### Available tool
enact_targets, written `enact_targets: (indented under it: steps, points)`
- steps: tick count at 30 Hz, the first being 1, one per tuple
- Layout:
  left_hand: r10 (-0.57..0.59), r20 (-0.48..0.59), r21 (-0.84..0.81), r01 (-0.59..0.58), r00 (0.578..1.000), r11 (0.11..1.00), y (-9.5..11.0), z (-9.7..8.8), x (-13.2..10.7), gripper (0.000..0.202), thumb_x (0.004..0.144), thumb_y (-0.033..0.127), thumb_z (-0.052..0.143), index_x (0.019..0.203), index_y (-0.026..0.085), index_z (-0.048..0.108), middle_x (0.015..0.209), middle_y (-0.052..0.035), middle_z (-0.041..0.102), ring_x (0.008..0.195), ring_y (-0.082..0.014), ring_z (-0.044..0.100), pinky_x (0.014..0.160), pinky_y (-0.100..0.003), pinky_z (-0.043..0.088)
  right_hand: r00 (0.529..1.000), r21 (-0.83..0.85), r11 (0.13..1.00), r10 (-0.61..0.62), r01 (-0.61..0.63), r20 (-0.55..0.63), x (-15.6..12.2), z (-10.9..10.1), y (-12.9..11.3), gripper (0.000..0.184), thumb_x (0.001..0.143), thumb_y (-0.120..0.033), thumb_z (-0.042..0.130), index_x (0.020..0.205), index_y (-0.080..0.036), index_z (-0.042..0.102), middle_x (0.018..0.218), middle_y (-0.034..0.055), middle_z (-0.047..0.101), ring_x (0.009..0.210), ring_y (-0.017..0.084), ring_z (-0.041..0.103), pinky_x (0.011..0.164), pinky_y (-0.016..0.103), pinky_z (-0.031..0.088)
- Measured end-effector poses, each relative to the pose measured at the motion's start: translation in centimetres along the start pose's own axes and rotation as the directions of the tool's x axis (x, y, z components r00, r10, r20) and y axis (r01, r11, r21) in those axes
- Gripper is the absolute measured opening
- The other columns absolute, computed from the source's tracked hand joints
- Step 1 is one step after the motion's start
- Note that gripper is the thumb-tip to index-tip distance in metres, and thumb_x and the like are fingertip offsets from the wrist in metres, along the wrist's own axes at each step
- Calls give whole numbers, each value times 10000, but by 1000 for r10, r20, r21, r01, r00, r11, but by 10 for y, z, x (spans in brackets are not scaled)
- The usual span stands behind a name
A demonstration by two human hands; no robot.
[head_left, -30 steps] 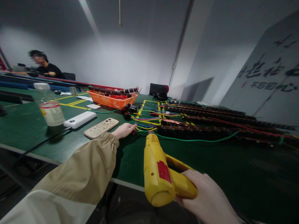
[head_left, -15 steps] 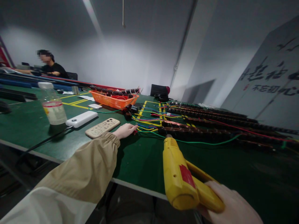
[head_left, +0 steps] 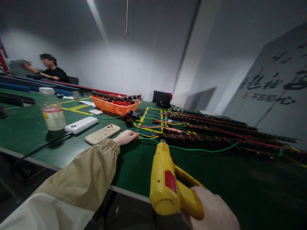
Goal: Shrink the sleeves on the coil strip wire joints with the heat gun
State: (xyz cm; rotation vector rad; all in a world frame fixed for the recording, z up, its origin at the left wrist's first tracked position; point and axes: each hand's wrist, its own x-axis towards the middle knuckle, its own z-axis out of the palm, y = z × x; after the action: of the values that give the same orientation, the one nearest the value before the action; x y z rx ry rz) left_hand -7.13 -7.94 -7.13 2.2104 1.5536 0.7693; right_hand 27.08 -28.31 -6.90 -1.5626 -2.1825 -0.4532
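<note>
My right hand (head_left: 211, 207) is wrapped round the handle of a yellow heat gun (head_left: 164, 179). Its metal nozzle points away from me, close to a dark bundle (head_left: 192, 140) of long wired strips. My left hand (head_left: 126, 137) pinches the ends of several coloured wires (head_left: 148, 135), with a bit of red showing at the fingertips. Those wires, yellow, blue and green, run right into the strips. A loose green wire (head_left: 206, 150) curves along the near side of the bundle. Just left of my left hand lies a phone in a beige patterned case (head_left: 102, 134).
On the green table (head_left: 134, 172), a plastic bottle (head_left: 53, 110) stands at left beside a white power bank (head_left: 81, 125) with a black cable. An orange basket (head_left: 115, 107) holds dark wired parts. A co-worker (head_left: 56, 72) sits at the far left.
The heat gun has moved left, bringing its nozzle nearer the wires in my left hand. The view has shifted slightly. The co-worker's arm is now raised towards a grey object.
</note>
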Motion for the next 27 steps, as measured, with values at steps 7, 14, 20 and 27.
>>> enact_targets:
  steps: [7,14,20,27]
  points:
    - [24,-18,7,-24,1000,1000,-4,3,3,572,875,591,309,621,165,596,627,-21,611,605,-153,515,565,-243,322,995,241,965,-92,101,-49,19,3,-34,218,651,-338,655,834,-226,616,790,-7,640,688,179,561,640,300,376]
    - [28,-14,10,-28,1000,1000,-5,3,2,575,875,578,316,680,151,648,662,-29,636,624,-161,530,581,-247,343,997,313,947,-51,68,-64,30,4,-56,152,646,-285,602,773,-204,612,756,14,619,671,192,520,648,319,340]
    - [61,-32,-39,-62,998,997,-7,4,4,509,868,510,344,871,149,703,877,-57,706,795,-205,588,715,-265,412,998,384,922,-61,51,15,40,6,-67,182,645,-268,585,808,-191,609,810,29,622,759,215,530,707,340,358]
    - [14,-18,27,-14,1000,1000,-4,3,5,447,859,427,303,672,156,605,706,-33,634,678,-168,535,620,-255,372,999,426,903,-45,50,-21,37,10,-63,251,634,-256,626,880,-208,639,844,6,648,767,211,558,713,344,388]
